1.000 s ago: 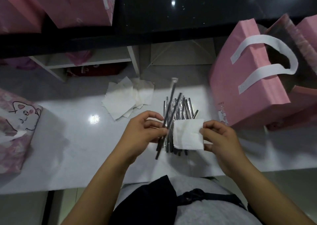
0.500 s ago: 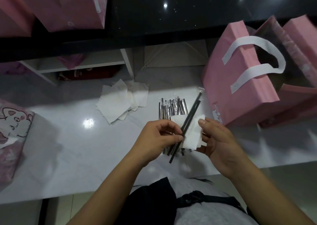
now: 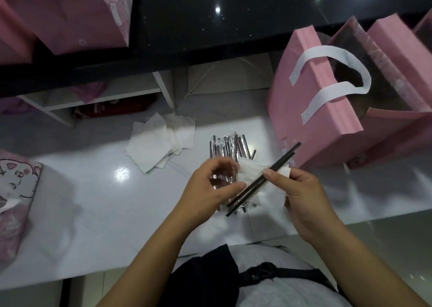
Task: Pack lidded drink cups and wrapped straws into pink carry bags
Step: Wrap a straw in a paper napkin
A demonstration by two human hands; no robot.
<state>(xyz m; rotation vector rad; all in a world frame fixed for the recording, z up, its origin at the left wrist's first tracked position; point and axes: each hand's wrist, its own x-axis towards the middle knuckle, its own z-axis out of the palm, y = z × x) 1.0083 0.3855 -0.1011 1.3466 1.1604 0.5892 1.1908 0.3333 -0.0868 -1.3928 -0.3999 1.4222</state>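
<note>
My right hand (image 3: 301,194) holds a white napkin (image 3: 251,169) and pins two black wrapped straws (image 3: 281,160) across it under the thumb. The straws point up and right toward an open pink carry bag (image 3: 327,119) with white handles. My left hand (image 3: 205,189) hovers just left of the straws with its fingers loosely curled and blurred, and it holds nothing that I can see. Under both hands lies a pile of wrapped straws (image 3: 228,144) on the white counter (image 3: 93,201). No cup is visible.
A loose stack of white napkins (image 3: 154,143) lies left of the straw pile. A pink bag with a cartoon print (image 3: 16,189) stands at the left edge. More pink bags (image 3: 77,14) sit on the dark upper counter, and another stands at the far right (image 3: 397,49).
The two straws passed from my left hand onto the napkin in my right hand and tilted further right. My left hand let go and drew back a little.
</note>
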